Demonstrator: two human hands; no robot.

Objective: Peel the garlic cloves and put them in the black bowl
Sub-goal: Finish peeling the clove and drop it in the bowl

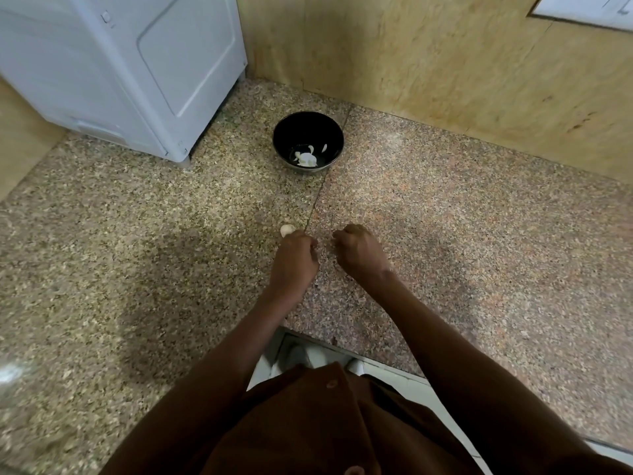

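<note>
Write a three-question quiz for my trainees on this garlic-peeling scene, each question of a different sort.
1. True or false: the round black bowl is empty.
2. Which hand is nearer the pale garlic piece on the speckled stone counter? A left hand B right hand
3. What stands to the left behind the bowl?

Key: 1 false, white pieces lie inside. 2 A. 3 A white appliance.

speckled brown-and-pink granite worktop (445,214) with a thin seam running down the middle, yellowish marbled stone wall (428,56) behind it, big white boxy appliance (113,63) parked in the back left corner, white tiled floor (394,375) peeking below the edge
</note>
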